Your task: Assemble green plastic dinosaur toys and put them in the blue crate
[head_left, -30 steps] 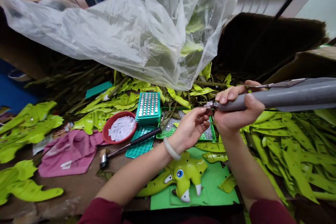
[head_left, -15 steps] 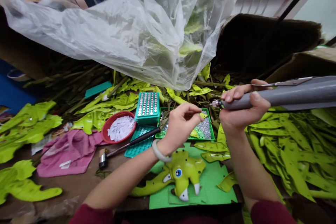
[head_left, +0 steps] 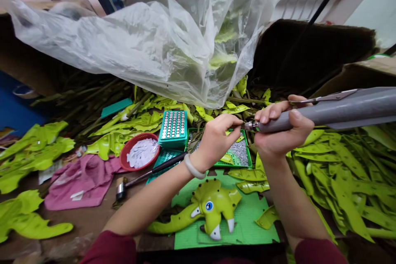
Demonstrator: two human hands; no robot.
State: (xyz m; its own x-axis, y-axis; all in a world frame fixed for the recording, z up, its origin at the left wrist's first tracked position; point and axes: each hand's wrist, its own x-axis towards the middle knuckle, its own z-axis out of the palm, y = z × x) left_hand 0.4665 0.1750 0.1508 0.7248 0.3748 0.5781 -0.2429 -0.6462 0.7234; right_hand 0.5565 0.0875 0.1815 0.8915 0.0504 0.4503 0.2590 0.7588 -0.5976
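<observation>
My right hand (head_left: pixel 283 138) is wrapped round a grey power screwdriver (head_left: pixel 346 109) with a metal lever on top. The screwdriver lies nearly level, its tip pointing left. At that tip, my left hand (head_left: pixel 218 138) has thumb and forefinger pinched together; whatever is between them is too small to make out. Below my hands stands a green tray (head_left: pixel 246 161) of small silvery screws. A lime-green dinosaur-head toy part (head_left: pixel 213 202), with a blue eye and white horn tips, lies on a green foam mat (head_left: pixel 253 222) nearer my body.
Left of the tray are a teal battery-like cell rack (head_left: pixel 173 126), a red bowl (head_left: pixel 123 154) of white slips, a hammer (head_left: pixel 139 179) and a pink cloth (head_left: pixel 82 183). Lime-green plastic pieces (head_left: pixel 337 181) pile up at right. A clear plastic bag (head_left: pixel 133 37) hangs behind.
My left hand has moved right and up to the screwdriver's tip. The screwdriver in my right hand has shifted slightly left.
</observation>
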